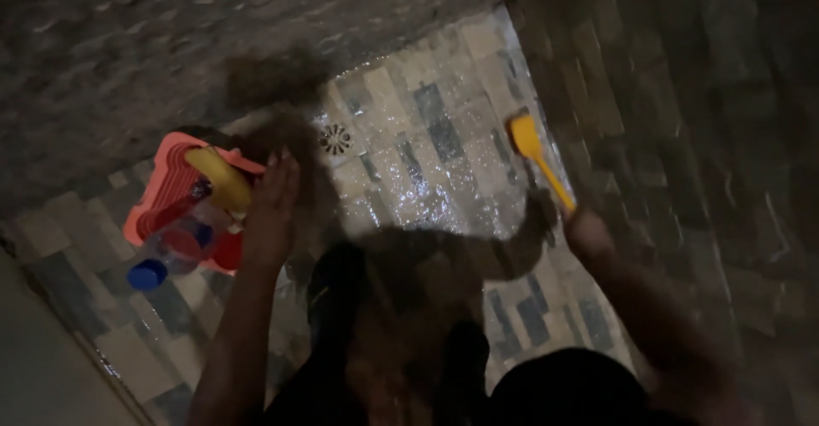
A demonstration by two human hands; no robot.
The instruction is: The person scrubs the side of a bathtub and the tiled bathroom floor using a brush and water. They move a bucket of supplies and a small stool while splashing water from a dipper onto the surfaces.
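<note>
The fingers of the right hand (587, 231) are closed round the lower end of a yellow long-handled brush (537, 160), the grip itself blurred and dim. The brush's long axis runs diagonally, from the hand at lower right up and to the left; its broad rectangular head points toward the far end of the floor and lies close to the foot of the right-hand tiled wall (682, 136), whether touching the floor or just above it cannot be told. The brush is a uniform bright yellow, with a thin straight handle and a wider, flat head. The right forearm extends forward from the lower right corner, the wrist roughly in line with the handle. The left hand (271, 213) is spread with its fingers extended and apart, pointing away from the person; it grips nothing, and its fingertips lie at the edge of a yellow sponge-like block (220, 177). That block rests on a stack of red-orange plastic trays (162, 189), beside a clear plastic bottle with a blue cap (169, 255) lying on its side, cap toward the near left. The left forearm reaches straight forward from the bottom edge. The wet tiled floor (409, 162), patterned in beige and grey-blue, glistens, and a round metal drain (335, 139) sits just beyond the left hand.
</note>
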